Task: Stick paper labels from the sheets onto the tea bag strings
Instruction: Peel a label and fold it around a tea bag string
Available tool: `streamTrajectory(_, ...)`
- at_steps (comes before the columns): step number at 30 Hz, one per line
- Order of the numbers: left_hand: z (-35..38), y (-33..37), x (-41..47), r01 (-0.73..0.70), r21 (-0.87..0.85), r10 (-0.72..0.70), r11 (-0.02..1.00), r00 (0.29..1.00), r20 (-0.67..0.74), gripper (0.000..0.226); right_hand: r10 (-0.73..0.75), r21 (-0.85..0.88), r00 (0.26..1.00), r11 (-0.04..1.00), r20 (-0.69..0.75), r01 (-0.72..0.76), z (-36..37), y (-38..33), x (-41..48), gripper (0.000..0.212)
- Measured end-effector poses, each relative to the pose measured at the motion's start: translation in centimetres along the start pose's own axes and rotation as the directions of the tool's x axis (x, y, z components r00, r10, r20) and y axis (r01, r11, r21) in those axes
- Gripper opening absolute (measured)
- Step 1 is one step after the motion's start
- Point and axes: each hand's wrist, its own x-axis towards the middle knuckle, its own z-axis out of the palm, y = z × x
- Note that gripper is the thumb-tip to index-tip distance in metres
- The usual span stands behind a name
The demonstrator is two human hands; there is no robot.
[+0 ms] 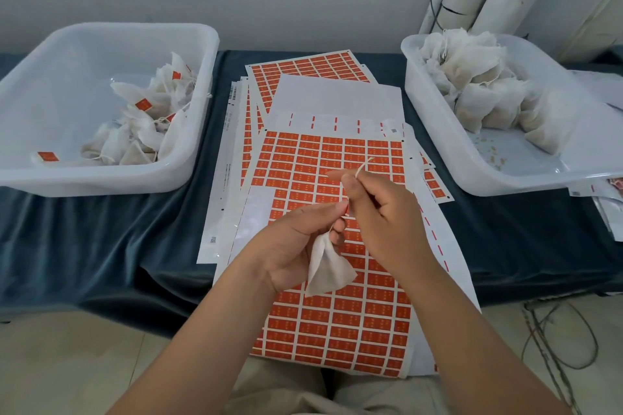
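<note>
Two hands meet above the label sheet (337, 323) on the worktop (135, 229). The left hand (296, 246) cradles the tea bag (328, 269) in its lower fingers, while thumb and forefinger pinch a red label (346, 209). The right hand (381, 209) has its fingers clamped on the string (362, 167), free end poking up, seemingly taut so the label can fold round it. The left bin (101, 184) holds labelled bags and the right bin (438, 131) plain ones, so work likely passes leftward.
</note>
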Motion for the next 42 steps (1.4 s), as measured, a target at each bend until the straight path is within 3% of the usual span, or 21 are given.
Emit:
streamTrajectory(3,0.0,0.2,-0.2,-0.001,0.033,0.001,0.999,1.000,0.008,0.012,0.165,0.180,0.975,0.965,0.150,-0.191,-0.3,-0.5,0.2,0.027)
streamTrajectory(6,0.0,0.5,-0.5,-0.012,0.080,0.013,0.997,1.000,-0.015,0.010,0.300,0.328,0.897,0.854,0.324,-0.404,-0.6,-0.4,0.6,0.029)
streamTrajectory(10,0.0,0.7,-0.8,-0.049,0.125,0.055,0.991,0.998,-0.041,0.011,0.322,0.534,0.828,0.646,0.458,-0.546,-1.1,-0.2,1.1,0.049)
streamTrajectory(12,0.0,0.7,-0.9,-0.082,0.154,0.094,0.985,0.993,-0.068,0.013,0.318,0.569,0.816,0.595,0.482,-0.568,-1.2,-0.2,1.0,0.064)
streamTrajectory(14,0.1,0.6,-0.9,-0.120,0.184,0.144,0.975,0.982,-0.120,0.015,0.346,0.484,0.841,0.698,0.417,-0.527,-1.0,-0.2,0.6,0.077)
streamTrajectory(15,0.2,0.6,-0.8,-0.142,0.199,0.174,0.970,0.973,-0.151,0.017,0.353,0.410,0.868,0.775,0.349,-0.480,-0.9,0.0,0.3,0.074)
streamTrajectory(18,0.2,0.3,-0.6,-0.198,0.243,0.256,0.950,0.937,-0.237,0.030,0.313,0.299,0.927,0.882,0.209,-0.365,-0.6,0.0,-0.8,0.027)
streamTrajectory(20,0.3,0.1,-0.5,-0.209,0.273,0.284,0.939,0.919,-0.274,0.033,0.297,0.316,0.937,0.885,0.182,-0.342,-0.6,0.1,-1.3,0.010)
streamTrajectory(22,0.4,-0.1,-0.5,-0.220,0.277,0.299,0.935,0.909,-0.289,0.029,0.286,0.307,0.945,0.895,0.157,-0.322,-0.6,0.0,-1.4,0.006)
streamTrajectory(28,0.6,-0.6,-0.7,-0.265,0.407,0.396,0.874,0.874,-0.283,0.033,0.303,0.302,0.942,0.893,0.147,-0.334,-0.4,-0.1,-1.7,0.010)
streamTrajectory(32,1.0,-0.9,-0.9,-0.318,0.525,0.515,0.790,0.809,-0.285,0.018,0.327,0.284,0.937,0.893,0.127,-0.350,0.1,0.0,-1.8,0.010)
streamTrajectory(39,2.0,-1.1,-1.0,-0.364,0.619,0.614,0.696,0.749,-0.250,0.019,0.289,0.193,0.955,0.935,0.071,-0.297,0.2,0.5,-1.8,0.007)
streamTrajectory(42,2.0,-1.1,-0.8,-0.360,0.660,0.651,0.660,0.712,-0.263,0.016,0.328,0.232,0.939,0.910,0.104,-0.344,0.2,0.5,-1.8,0.020)
